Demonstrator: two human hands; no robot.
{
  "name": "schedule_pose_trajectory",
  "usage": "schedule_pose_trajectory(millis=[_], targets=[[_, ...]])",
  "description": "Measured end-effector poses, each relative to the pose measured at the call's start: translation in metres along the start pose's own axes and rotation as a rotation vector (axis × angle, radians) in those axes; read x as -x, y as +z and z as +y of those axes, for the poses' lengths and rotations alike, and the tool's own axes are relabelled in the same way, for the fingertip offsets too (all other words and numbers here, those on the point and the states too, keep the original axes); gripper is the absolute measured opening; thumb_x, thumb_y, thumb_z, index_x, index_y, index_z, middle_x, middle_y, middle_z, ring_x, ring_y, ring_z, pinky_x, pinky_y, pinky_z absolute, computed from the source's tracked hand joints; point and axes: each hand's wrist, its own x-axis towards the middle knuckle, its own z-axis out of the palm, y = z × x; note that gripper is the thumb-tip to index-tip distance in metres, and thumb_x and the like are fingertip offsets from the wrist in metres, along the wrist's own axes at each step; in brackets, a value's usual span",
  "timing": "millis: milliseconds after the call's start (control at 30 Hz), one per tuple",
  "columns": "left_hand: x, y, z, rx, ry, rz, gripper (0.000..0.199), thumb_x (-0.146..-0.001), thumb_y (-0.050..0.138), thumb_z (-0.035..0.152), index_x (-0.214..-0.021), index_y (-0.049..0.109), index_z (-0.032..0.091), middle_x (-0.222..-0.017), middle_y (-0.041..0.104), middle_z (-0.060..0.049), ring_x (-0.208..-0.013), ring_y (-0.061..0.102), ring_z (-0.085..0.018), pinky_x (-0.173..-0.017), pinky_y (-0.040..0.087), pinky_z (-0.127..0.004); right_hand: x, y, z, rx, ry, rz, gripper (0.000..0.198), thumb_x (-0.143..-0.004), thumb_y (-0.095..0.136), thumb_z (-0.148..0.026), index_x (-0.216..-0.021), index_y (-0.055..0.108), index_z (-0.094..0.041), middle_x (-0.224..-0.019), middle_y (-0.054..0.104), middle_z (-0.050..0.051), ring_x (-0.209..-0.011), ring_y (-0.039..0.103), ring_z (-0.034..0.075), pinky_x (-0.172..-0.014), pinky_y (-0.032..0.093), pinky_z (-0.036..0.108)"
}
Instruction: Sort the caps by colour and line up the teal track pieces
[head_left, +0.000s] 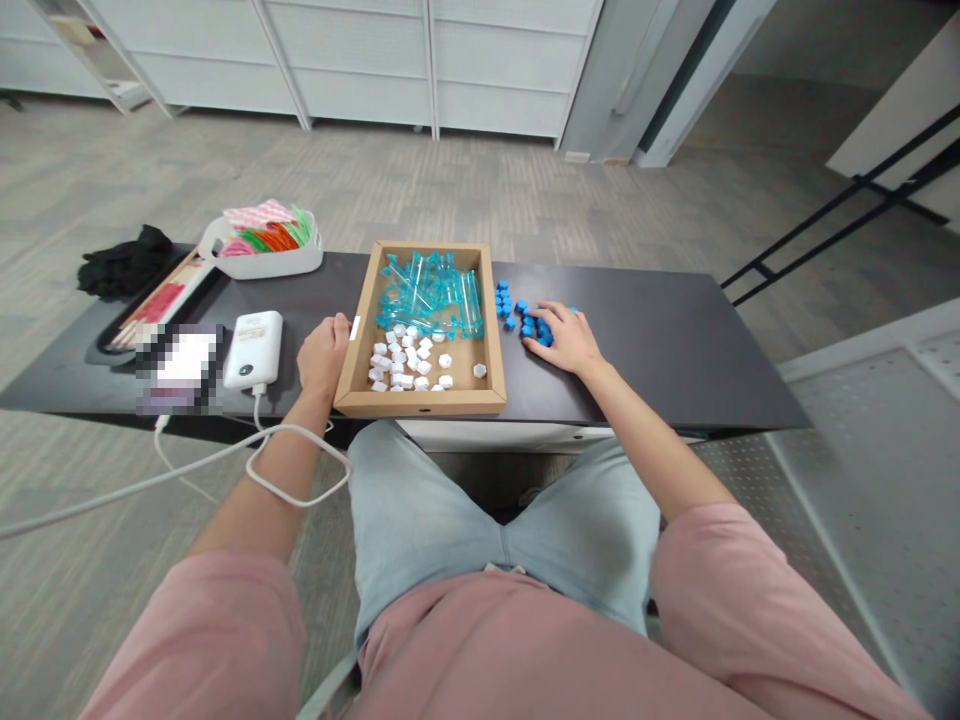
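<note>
My left hand [322,358] rests on the table with its fingers curled in, close against the left wall of a shallow cardboard box [420,403]. Inside the box, clear turquoise plastic tubes [427,290] lie in a jumble at the far end. Small white hexagonal pieces [409,358] are scattered over the near end. To the right of the box, my right hand [566,340] lies with fingers spread over a cluster of small blue pieces [541,328], touching some and partly hiding them. More blue pieces [502,297] sit between that hand and the box.
A white power bank [253,350] with a white cable [300,430] lies left of my left hand, beside a blurred-out device [180,368]. Behind them are a white basket [262,262] of colourful strips, a dark tray [120,340] and black cloth [124,262]. The dark table [675,350] extends right.
</note>
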Motion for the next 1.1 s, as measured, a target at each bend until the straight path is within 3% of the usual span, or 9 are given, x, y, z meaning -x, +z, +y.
schedule_pose_trajectory(millis=[100, 200, 300, 367, 667, 900, 1100], targets=[[0.002, -0.003, 0.003, -0.021, 0.008, -0.02, 0.053, -0.13, 0.036, 0.038, -0.14, 0.083, 0.015, -0.144, 0.086, -0.023, -0.125, 0.079, -0.038, -0.09, 0.049, -0.038, 0.015, -0.007, 0.009, 0.03, -0.014, 0.028, 0.07, -0.112, 0.068, -0.068, -0.169, 0.075, -0.027, -0.179, 0.069, 0.02, -0.164, 0.062, 0.047, -0.141, 0.036, 0.074], [0.004, -0.006, 0.005, -0.036, 0.01, -0.033, 0.055, -0.13, 0.034, 0.037, -0.142, 0.083, 0.013, -0.143, 0.085, -0.024, -0.125, 0.079, -0.039, -0.09, 0.048, -0.039, 0.029, -0.011, 0.019, 0.066, 0.038, 0.09, 0.085, -0.108, 0.07, -0.081, -0.177, 0.069, -0.031, -0.185, 0.063, 0.018, -0.17, 0.054, 0.05, -0.145, 0.027, 0.078], [0.003, -0.006, 0.005, -0.053, 0.01, -0.043, 0.057, -0.131, 0.033, 0.039, -0.142, 0.082, 0.013, -0.145, 0.085, -0.025, -0.131, 0.078, -0.04, -0.091, 0.047, -0.039, 0.034, -0.009, 0.027, 0.069, 0.134, 0.067, 0.111, -0.098, 0.076, -0.092, -0.187, 0.058, -0.028, -0.193, 0.051, 0.022, -0.176, 0.042, 0.058, -0.14, 0.036, 0.08], [0.003, -0.006, 0.005, -0.069, 0.006, -0.052, 0.058, -0.132, 0.031, 0.039, -0.143, 0.081, 0.014, -0.146, 0.084, -0.025, -0.134, 0.077, -0.041, -0.091, 0.047, -0.039, 0.031, -0.004, 0.029, 0.053, 0.176, 0.019, 0.115, -0.096, 0.077, -0.092, -0.187, 0.056, -0.026, -0.193, 0.049, 0.024, -0.176, 0.039, 0.061, -0.135, 0.042, 0.081], [-0.001, -0.002, 0.001, -0.087, -0.016, -0.009, 0.053, -0.13, 0.035, 0.044, -0.132, 0.082, 0.021, -0.14, 0.085, -0.023, -0.131, 0.077, -0.041, -0.091, 0.051, -0.039, 0.023, 0.004, 0.016, -0.031, 0.092, 0.063, 0.057, -0.109, 0.066, -0.06, -0.149, 0.085, -0.024, -0.153, 0.079, 0.021, -0.151, 0.054, 0.051, -0.131, 0.05, 0.073], [-0.003, 0.003, -0.005, -0.023, -0.01, 0.005, 0.054, -0.128, 0.036, 0.052, -0.124, 0.081, 0.022, -0.135, 0.085, -0.025, -0.132, 0.077, -0.043, -0.099, 0.054, -0.042, 0.033, -0.002, 0.008, -0.024, 0.088, 0.1, 0.038, -0.109, 0.068, -0.054, -0.125, 0.09, -0.027, -0.136, 0.081, 0.019, -0.14, 0.06, 0.048, -0.122, 0.061, 0.068], [-0.002, 0.002, -0.003, -0.03, 0.011, 0.023, 0.054, -0.127, 0.034, 0.046, -0.122, 0.082, 0.021, -0.134, 0.086, -0.025, -0.133, 0.078, -0.042, -0.096, 0.054, -0.041, 0.037, -0.005, 0.002, -0.021, 0.086, 0.141, 0.033, -0.107, 0.068, -0.053, -0.113, 0.091, -0.03, -0.131, 0.082, 0.018, -0.129, 0.065, 0.045, -0.109, 0.066, 0.064]])
